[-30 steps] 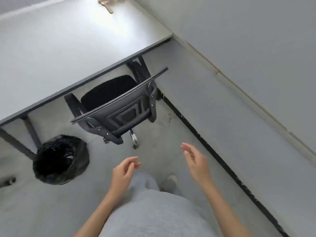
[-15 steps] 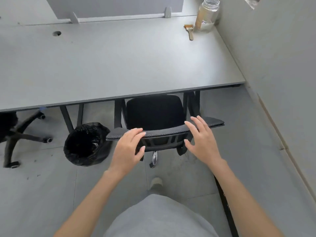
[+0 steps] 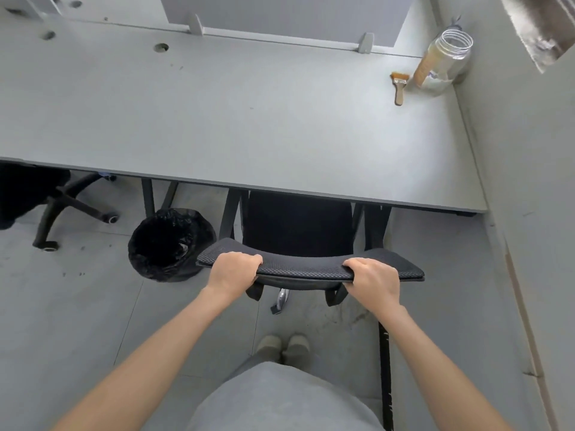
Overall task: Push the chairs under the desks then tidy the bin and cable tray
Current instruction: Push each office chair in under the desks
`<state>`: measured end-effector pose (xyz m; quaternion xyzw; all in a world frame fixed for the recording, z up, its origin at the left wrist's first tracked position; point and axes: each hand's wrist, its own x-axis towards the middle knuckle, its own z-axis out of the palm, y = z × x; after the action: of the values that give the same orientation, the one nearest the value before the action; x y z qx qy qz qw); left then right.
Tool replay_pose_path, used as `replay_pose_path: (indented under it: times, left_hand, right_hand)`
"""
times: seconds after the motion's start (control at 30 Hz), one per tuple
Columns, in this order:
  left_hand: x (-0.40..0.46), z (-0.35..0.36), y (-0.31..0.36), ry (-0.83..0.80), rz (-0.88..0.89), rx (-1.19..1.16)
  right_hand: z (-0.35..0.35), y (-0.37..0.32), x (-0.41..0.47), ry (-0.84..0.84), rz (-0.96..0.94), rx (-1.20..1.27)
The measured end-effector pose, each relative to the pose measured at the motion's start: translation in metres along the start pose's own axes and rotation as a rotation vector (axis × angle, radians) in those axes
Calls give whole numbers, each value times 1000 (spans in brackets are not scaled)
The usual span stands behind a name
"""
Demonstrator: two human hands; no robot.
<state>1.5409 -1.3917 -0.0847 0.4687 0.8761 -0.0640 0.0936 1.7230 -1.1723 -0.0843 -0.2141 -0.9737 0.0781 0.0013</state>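
Chair backrest [image 3: 306, 269] gripped along top edge by left hand [image 3: 231, 272] and right hand [image 3: 375, 279], fingers curled over mesh. Seat tucked partly under tabletop [image 3: 233, 119]. Black-lined bin [image 3: 169, 242] stood on floor just left of chair. Brush [image 3: 399, 87] and jar [image 3: 443, 63] seen at far right of tabletop.

Grey tiled floor [image 3: 77, 321], pale wall [image 3: 529, 181] on the right, daylight glare on the grey surfaces.

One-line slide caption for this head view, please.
Both hands, left hand and right hand, grip the black chair backrest at the grey desk, bin alongside.
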Motion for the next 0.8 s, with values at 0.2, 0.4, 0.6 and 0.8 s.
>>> replay_pose_path:
  times: [0.2,0.4,0.6,0.8]
  left_hand:
    - [27,-18,69,-16,-76,-40]
    - [39,-31,117,-127,-72,-50]
    - [14,-18,80,-105,-76,-34]
    - [-30,3,17,60,2,-53]
  right_hand:
    - [-23,71,40,-20,-74,-66]
    - [-35,110,61,-52,-85,-111]
    - [-16,73,38,38,-96,-42]
    - [3,4,0,137,-97,39]
